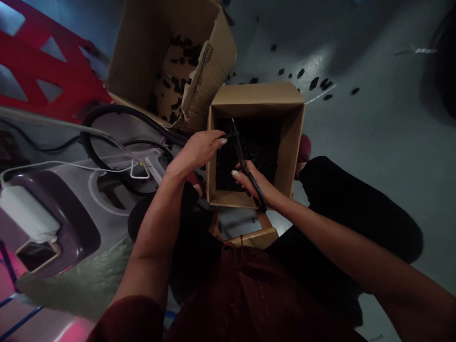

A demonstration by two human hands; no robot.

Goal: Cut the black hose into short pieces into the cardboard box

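Note:
Over the small cardboard box (257, 95), my left hand (199, 149) pinches a small black piece (230, 136) between thumb and fingertips. My right hand (258, 183) is closed around dark scissors (239, 149). Their narrow tips point away from me, and their black handle sticks out below my palm. The blades meet or pass close beside the black piece; I cannot tell if they touch it. Many small, shiny black pieces (263, 159) lie in the box, partly hidden by my hands.
A larger, torn-edged carton (223, 45) at back left holds scattered black bits. More black bits (314, 83) lie on the grey floor. At left are a thick black cable (131, 111), a grey plastic stool (114, 190) and a white adapter (28, 211). A wooden stool (254, 237) stands below the box.

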